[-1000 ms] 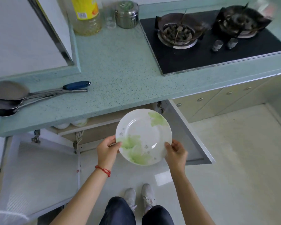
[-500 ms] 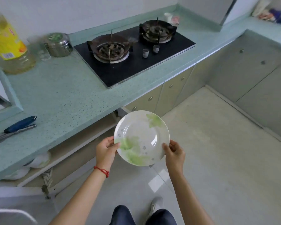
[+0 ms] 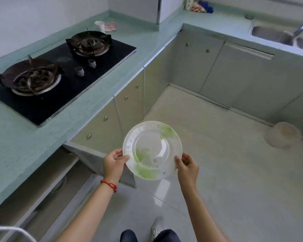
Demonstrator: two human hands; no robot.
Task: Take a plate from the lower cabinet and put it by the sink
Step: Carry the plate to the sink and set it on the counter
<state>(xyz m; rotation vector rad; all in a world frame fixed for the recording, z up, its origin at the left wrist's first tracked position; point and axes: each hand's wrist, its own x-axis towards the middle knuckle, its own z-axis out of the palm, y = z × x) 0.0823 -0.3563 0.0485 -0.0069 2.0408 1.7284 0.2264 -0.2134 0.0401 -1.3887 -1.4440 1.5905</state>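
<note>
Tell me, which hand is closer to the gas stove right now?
Left. The left hand grips the plate rim on the side toward the gas stove; the right hand grips the opposite rim, farther from it.

The sink (image 3: pixel 276 34) and its tap (image 3: pixel 302 27) run off the right edge. The items (image 3: pixel 201 8) behind them are too blurred to identify.

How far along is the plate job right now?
Done: the plate is out of the cabinet, whose door hangs open. In hand: the left hand and right hand grip its rim above the floor. Left: carrying it to the sink at the far right and setting it down on the counter.
</note>
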